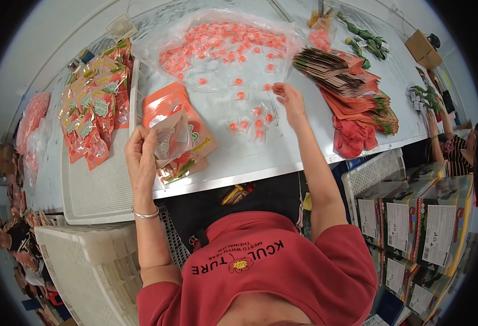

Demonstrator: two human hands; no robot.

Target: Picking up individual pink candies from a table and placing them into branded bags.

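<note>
My left hand (142,148) pinches the rim of a pouch (178,142) with a whitish, see-through side, its mouth spread. The pouch is held over a stack of flat red-orange pouches (165,96) near the table's front edge. To the right, my right hand (291,104) reaches over the table with its fingers apart. Its fingertips are beside a small clear packet with a red-orange round piece (267,87); whether they touch cannot be told. A loose cluster of such packets (259,124) lies between my hands.
A large clear plastic bag (228,41) spills many packets at the back. Filled pouches (95,103) lie on a white perforated tray (95,185) at left. Fanned pouches (353,89) and a red cloth (353,138) sit at right. Stacked boxes (407,223) stand below; another person's hand (432,124) is far right.
</note>
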